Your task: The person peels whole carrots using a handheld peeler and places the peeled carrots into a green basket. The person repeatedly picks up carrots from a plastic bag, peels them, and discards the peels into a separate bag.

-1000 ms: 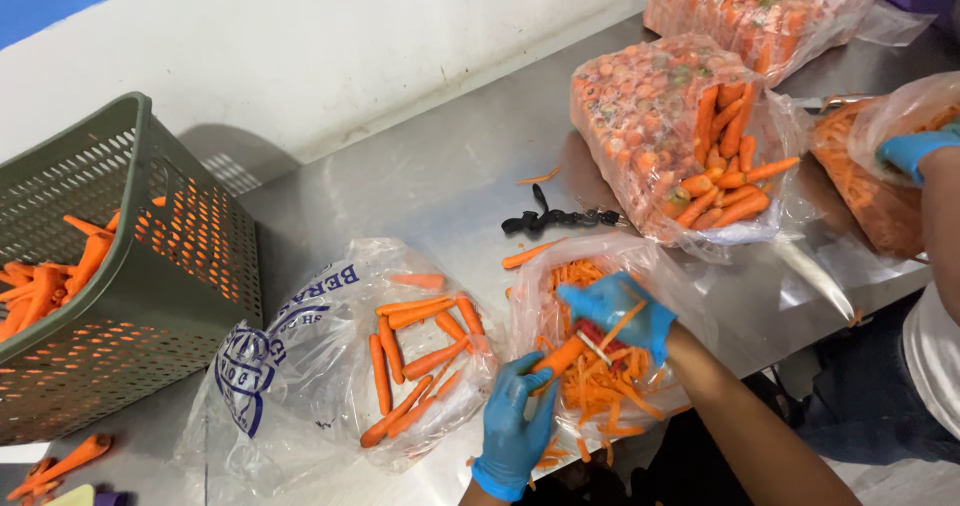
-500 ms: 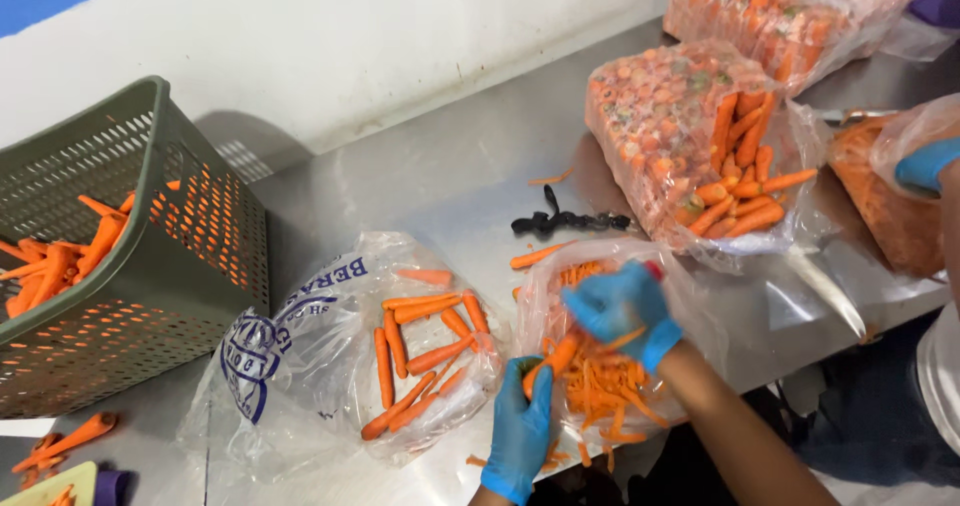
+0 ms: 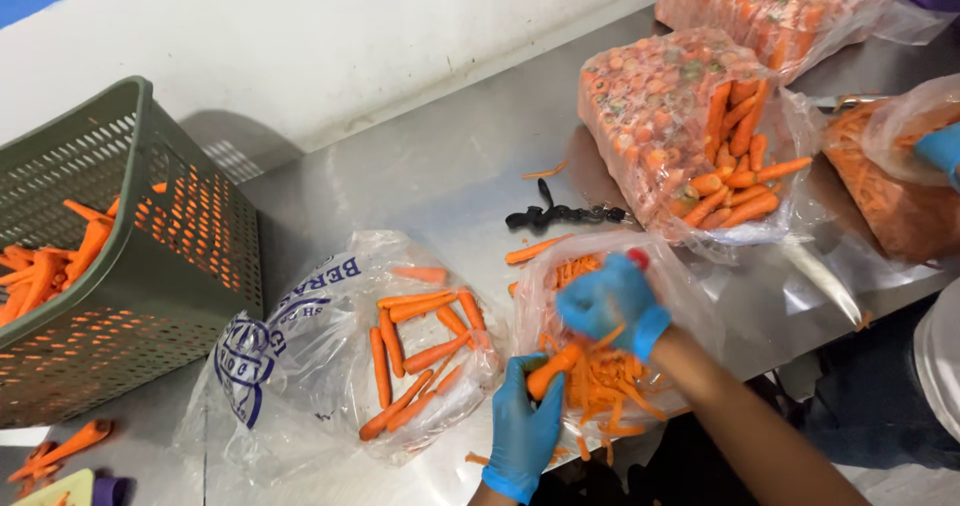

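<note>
Carrot (image 3: 556,368) is sitting in the grip of the left hand (image 3: 524,428), fingers clamped around its lower end, over the open bag of peelings (image 3: 600,386) at the near table (image 3: 440,176) edge. Its long axis is slanting up and right toward the right hand (image 3: 612,301), which is closing on a peeler, red tip (image 3: 637,258) showing, just above the carrot's upper end.

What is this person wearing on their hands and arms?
Both hands wear thin, bright blue disposable gloves that end at the wrist: the left hand and the right hand. The gloves are plain, with no markings visible. Past the right cuff the forearm is bare, with no sleeve in view.
</note>
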Action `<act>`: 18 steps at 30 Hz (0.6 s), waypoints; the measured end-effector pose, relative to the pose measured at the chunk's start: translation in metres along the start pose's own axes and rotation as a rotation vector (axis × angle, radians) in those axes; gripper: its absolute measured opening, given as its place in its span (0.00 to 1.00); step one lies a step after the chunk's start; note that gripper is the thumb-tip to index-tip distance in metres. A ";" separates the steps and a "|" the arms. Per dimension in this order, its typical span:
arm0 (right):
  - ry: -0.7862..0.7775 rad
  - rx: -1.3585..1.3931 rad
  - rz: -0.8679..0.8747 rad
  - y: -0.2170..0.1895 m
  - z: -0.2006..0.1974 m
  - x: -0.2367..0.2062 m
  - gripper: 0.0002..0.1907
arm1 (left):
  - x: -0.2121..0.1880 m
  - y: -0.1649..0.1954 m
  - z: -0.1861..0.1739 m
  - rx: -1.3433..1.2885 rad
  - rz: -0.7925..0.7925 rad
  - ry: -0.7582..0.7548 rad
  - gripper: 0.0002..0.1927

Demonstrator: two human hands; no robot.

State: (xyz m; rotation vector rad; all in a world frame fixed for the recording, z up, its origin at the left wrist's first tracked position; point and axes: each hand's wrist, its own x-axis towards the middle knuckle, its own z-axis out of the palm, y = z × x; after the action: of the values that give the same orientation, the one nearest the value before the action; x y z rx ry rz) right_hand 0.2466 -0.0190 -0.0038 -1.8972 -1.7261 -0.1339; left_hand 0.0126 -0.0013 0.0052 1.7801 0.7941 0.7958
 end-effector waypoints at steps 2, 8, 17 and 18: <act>0.012 -0.042 -0.092 -0.003 0.007 0.001 0.15 | 0.001 0.003 0.000 0.049 -0.151 -0.054 0.15; 0.113 -0.393 -0.043 0.038 -0.016 0.008 0.11 | -0.003 0.000 -0.004 0.083 0.110 -0.043 0.14; 0.099 -0.048 -0.037 0.012 0.021 -0.005 0.13 | 0.001 -0.015 0.001 0.121 0.275 0.001 0.17; 0.066 -0.154 -0.008 0.024 0.017 -0.004 0.13 | -0.002 -0.016 0.000 0.130 0.320 0.008 0.16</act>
State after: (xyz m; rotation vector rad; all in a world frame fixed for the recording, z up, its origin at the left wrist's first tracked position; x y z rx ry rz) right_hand 0.2634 -0.0146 -0.0276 -1.9714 -1.7227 -0.3374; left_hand 0.0089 0.0023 -0.0099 2.0525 0.5829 0.9771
